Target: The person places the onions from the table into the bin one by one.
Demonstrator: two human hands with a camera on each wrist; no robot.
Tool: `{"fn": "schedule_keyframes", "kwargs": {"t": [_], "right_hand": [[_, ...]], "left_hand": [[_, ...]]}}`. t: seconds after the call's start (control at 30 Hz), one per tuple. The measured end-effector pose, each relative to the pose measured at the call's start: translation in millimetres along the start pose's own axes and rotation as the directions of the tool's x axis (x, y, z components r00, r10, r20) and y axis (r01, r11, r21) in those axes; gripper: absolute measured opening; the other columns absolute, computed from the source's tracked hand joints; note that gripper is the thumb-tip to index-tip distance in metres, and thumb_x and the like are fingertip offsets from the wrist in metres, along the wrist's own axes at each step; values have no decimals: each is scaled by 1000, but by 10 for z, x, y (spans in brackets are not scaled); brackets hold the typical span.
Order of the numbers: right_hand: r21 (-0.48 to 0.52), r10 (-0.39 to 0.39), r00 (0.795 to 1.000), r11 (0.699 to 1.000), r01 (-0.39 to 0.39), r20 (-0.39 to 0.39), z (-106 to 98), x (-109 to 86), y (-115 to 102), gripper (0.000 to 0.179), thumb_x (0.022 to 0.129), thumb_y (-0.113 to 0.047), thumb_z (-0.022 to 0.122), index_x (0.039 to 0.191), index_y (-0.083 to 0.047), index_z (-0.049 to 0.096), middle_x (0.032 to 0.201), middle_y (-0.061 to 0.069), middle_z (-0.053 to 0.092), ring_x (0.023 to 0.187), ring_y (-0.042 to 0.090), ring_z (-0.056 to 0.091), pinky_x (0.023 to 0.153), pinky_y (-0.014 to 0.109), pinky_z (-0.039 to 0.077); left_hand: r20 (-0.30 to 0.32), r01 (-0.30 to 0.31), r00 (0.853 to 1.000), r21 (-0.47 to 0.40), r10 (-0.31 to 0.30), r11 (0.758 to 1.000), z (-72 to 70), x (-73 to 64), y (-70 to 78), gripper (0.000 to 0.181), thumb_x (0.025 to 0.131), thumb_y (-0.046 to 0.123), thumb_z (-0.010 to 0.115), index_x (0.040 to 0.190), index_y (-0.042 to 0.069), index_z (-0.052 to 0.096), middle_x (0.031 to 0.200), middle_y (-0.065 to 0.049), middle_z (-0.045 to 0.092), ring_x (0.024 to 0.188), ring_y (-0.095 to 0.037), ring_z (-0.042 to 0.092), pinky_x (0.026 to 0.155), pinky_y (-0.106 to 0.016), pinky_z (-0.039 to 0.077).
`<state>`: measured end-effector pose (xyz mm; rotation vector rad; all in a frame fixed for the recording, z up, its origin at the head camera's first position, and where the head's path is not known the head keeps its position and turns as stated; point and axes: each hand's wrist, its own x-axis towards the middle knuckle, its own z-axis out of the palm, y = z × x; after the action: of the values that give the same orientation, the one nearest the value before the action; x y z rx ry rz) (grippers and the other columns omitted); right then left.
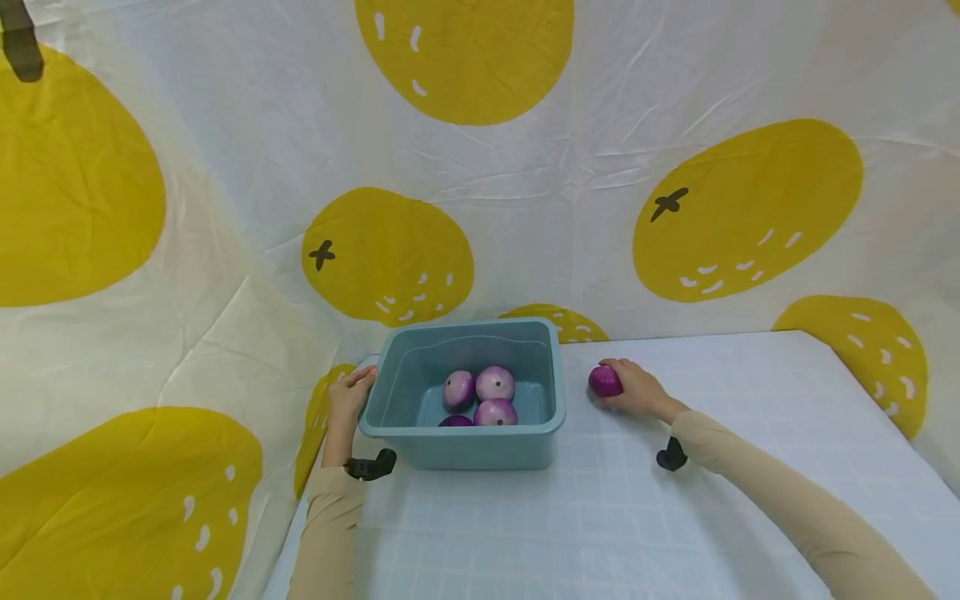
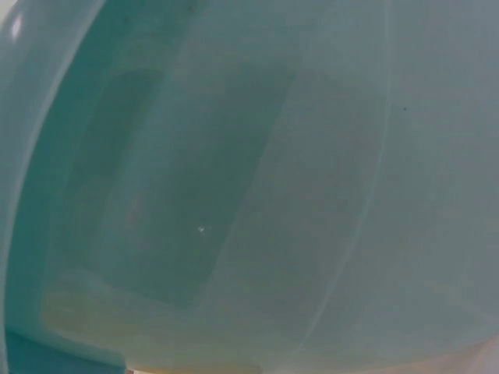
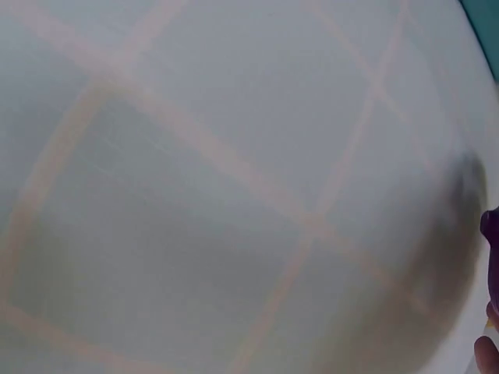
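A blue-green plastic bin [image 1: 480,454] stands on the table with several red onions inside, among them a pale purple onion [image 1: 495,384] and a darker, partly hidden onion [image 1: 456,421]. At the bin's left side my left hand [image 1: 351,395] holds the rim; the left wrist view is filled by the bin's wall [image 2: 312,171], with the hand out of sight. Right of the bin, my right hand [image 1: 633,390] grips a deep purple red onion [image 1: 605,382]. That onion shows only at the right edge of the right wrist view, above its dark shadow, beside a fingertip [image 3: 486,354].
A pale checked cloth [image 1: 480,533] covers the table. Behind and to the left hangs a white curtain [image 1: 525,208] with large yellow fruit prints. Each wrist wears a black camera mount, such as the right wrist camera [image 1: 671,455].
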<state>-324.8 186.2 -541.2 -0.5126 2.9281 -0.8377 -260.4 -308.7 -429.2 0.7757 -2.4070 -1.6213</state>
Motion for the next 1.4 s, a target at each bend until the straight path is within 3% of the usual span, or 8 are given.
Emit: {"fn": "schedule_keyframes", "kwargs": {"t": [0.43,0.8,1.07,1.4], "right_hand": [[-62,-147,987,988,143,-59,-296,98,-245,74,74,-24,83,136,-5,47,127,23,53,114,41,52,93,59,47],[-44,-167,981,986,163,-94,-507,139,-552,77,70,-21,86,137,-11,49,122,17,51,112,37,53,89,54,52],[-51,-179,970,984,173,-166,-688,193,-734,77,67,-18,88,134,-5,51,124,17,50,115,35,51,91,53,51],[-129,-292,924,955,267,-248,-1007,328,-992,78,65,-16,89,132,-5,52,123,19,51,113,36,52,90,53,52]], "left_hand": [[3,-17,1000,12,17,1000,-16,19,-11,42,95,29,60,128,4,61,139,-21,52,127,-38,48,109,-50,37],[-11,-2,1000,-6,2,1000,2,15,-12,42,95,28,60,128,2,61,138,-22,53,127,-37,47,109,-50,36],[-17,-20,1000,-2,19,1000,2,-4,6,42,95,27,60,127,0,62,137,-23,54,126,-38,48,108,-50,38],[2,5,1000,-13,-5,1000,7,-17,11,44,95,28,59,129,1,60,138,-23,52,126,-38,47,108,-51,38]]}}
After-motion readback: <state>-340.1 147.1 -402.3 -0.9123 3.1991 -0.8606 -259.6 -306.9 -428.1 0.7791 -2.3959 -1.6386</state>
